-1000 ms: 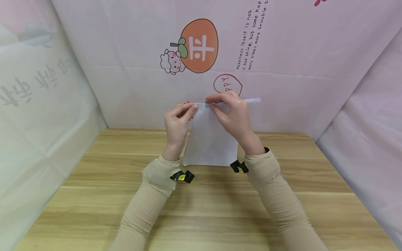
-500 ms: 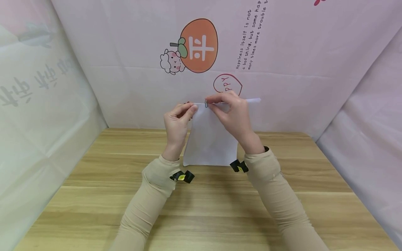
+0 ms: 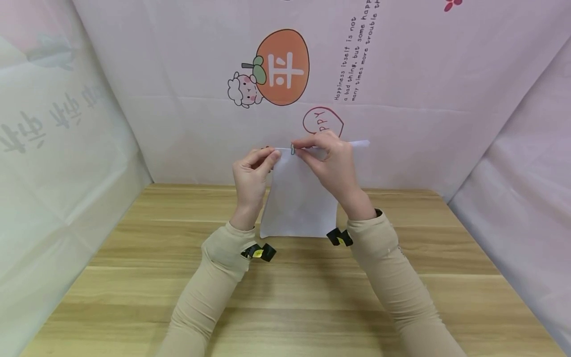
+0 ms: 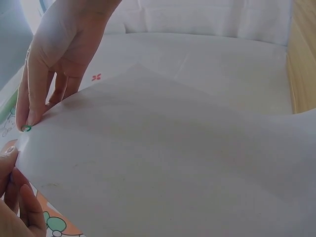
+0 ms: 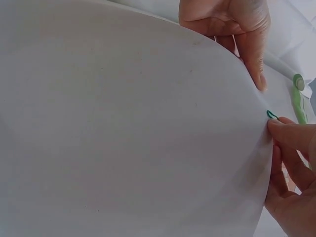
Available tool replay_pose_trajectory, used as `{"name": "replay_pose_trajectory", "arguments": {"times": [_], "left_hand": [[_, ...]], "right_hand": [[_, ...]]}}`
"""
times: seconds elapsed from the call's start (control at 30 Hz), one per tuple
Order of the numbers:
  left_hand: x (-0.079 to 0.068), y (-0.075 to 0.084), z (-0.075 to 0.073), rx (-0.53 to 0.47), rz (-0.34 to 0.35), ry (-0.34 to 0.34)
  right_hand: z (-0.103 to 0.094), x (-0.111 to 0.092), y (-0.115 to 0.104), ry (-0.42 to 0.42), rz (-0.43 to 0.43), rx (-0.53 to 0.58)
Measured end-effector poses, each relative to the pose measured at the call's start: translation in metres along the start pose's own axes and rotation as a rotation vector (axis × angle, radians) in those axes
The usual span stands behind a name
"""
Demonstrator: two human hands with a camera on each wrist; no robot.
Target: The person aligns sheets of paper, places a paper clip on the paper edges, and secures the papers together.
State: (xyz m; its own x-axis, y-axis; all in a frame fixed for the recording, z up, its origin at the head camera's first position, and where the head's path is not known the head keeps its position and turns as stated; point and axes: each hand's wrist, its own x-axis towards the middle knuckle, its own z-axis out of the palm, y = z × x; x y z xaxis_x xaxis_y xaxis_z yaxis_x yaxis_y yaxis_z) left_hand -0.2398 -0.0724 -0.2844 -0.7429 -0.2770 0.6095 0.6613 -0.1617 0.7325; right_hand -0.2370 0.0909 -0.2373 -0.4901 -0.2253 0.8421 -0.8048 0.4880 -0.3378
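A white sheet of paper [image 3: 303, 198] hangs upright between both hands, its lower edge near the wooden table. The left hand [image 3: 253, 173] pinches the top edge near the sheet's left corner, thumb on the near side. Thumb and forefinger of the right hand [image 3: 332, 161] pinch a small green paper clip [image 3: 292, 149] at the same top edge, a little to the right. In the right wrist view the clip [image 5: 270, 114] shows as a green loop at the paper's rim, just beyond the right thumb. The left wrist view shows it [image 4: 26, 128] beneath the right fingertips.
The wooden table [image 3: 285, 297] spreads beneath the forearms. Behind it rises a white printed cloth [image 3: 200, 124] with an orange fruit drawing and lettering. Pale cloth walls [image 3: 58, 148] close off both sides. Black wrist mounts [image 3: 260, 252] sit at the cuffs.
The paper clip has shifted very slightly along the top edge toward the left hand. Both hands keep their grip, almost still, and the head view has tilted a touch.
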Motion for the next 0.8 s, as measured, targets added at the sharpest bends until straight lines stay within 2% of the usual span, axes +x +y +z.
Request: {"name": "replay_pose_trajectory", "arguments": {"times": [0.8], "left_hand": [[-0.0002, 0.0033, 0.0000, 0.014, -0.012, -0.002]], "right_hand": [[-0.0010, 0.0013, -0.0017, -0.002, -0.002, -0.032]]}}
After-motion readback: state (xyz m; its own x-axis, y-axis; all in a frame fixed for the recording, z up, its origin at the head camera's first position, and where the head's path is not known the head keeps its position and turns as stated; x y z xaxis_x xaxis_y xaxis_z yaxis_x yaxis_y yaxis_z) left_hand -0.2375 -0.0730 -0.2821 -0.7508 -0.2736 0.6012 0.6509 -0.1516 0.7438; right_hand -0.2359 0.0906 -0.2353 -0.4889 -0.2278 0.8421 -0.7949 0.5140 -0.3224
